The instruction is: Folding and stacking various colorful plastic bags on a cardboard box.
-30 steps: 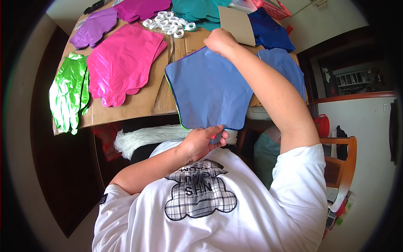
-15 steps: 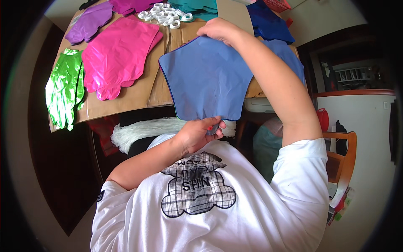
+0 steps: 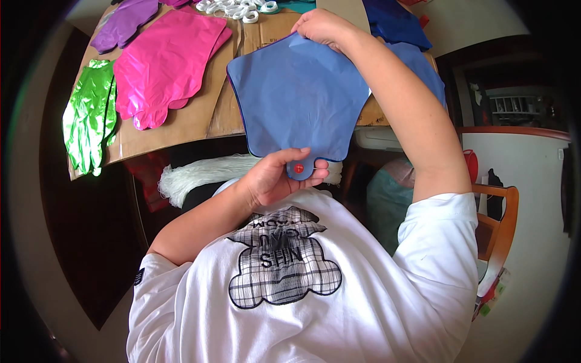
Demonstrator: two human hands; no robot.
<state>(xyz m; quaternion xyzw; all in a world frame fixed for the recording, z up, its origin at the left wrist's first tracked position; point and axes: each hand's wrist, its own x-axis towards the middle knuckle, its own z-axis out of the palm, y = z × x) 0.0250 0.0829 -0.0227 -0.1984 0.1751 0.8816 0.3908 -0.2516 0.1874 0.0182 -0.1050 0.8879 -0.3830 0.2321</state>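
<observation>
A flat, uninflated blue foil balloon (image 3: 299, 97) with several blunt points hangs stretched between my two hands in front of the table. My right hand (image 3: 321, 29) pinches its top edge, the fingers closed on the rim. At the bottom, my left hand (image 3: 278, 175) has its thumb over the lower edge and its fingers behind. A small rounded tab with a red spot (image 3: 298, 169) shows between that thumb and the fingers.
Pink foil balloons (image 3: 169, 66), a green shiny one (image 3: 89, 115), purple ones (image 3: 124, 24) and dark blue ones (image 3: 396, 24) lie on the cardboard-covered table (image 3: 224, 109). White ribbon rolls (image 3: 242, 9) lie at the back. A hank of white strands (image 3: 206, 175) hangs below the edge. A wooden chair (image 3: 505, 224) stands right.
The blue balloon's lower edge is slightly higher in view. My left thumb has shifted up, so the tab with the red spot shows more fully. My right hand keeps the top edge.
</observation>
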